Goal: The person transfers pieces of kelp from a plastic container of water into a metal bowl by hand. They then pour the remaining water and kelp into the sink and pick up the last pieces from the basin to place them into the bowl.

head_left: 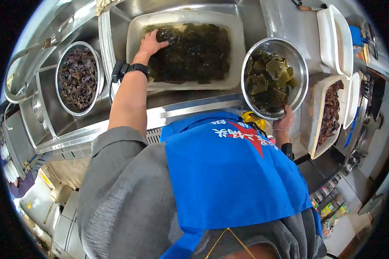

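Observation:
My left hand reaches into a pale plastic tub filled with water and dark seaweed. Its thumb stands apart from the fingers, and some fingertips are lost in the dark seaweed. Toward the lower right, my right hand grips the near rim of a round metal bowl. Cut pieces of green kelp fill that bowl, with some liquid around them. Part of the right hand is hidden beneath the bowl's edge.
A metal basin of dark brown, crinkled pieces sits in the sink on the left, near a curved faucet. White containers stand at right, one bin holding reddish-brown strips. Another person's sleeve shows far left.

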`<move>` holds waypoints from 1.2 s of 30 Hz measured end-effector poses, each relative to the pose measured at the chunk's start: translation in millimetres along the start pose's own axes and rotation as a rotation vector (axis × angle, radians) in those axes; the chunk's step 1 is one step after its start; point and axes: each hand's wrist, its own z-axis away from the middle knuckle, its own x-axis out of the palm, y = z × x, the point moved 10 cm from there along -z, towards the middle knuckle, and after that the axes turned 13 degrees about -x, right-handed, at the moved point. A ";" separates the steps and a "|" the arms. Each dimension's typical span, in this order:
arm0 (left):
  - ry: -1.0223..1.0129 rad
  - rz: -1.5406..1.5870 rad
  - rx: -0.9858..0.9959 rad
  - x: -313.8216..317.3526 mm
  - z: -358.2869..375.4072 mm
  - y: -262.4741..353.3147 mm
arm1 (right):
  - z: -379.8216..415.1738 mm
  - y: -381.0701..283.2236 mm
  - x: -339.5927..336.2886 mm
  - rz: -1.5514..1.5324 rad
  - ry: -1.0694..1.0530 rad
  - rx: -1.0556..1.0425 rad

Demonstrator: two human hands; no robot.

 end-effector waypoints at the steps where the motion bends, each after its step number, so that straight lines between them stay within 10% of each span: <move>1: -0.115 -0.054 -0.038 21.6 -2.3 -7.8 | 0.1 0.2 -2.5 -0.010 0.035 0.000; 5: -0.316 0.037 -0.025 59.9 7.4 8.3 | -14.3 17.9 -17.8 0.103 -0.070 -0.109; 7: -0.352 0.066 -0.011 65.6 20.0 26.2 | -12.8 -4.3 -12.9 0.892 -0.238 -0.670; 20: -0.440 -0.295 0.291 119.8 97.8 62.9 | -7.7 -16.6 -2.8 0.959 -0.282 -0.806; 22: -0.515 -0.298 0.311 120.6 105.0 58.9 | -17.1 26.8 -23.4 -0.012 -0.019 -0.065; 34: -0.522 0.660 -0.145 -11.8 90.6 20.9 | -13.1 12.7 -15.3 0.045 0.014 -0.126; 36: -0.396 0.413 -0.131 -18.7 86.3 15.0 | -18.9 32.2 -18.4 -0.083 0.023 -0.033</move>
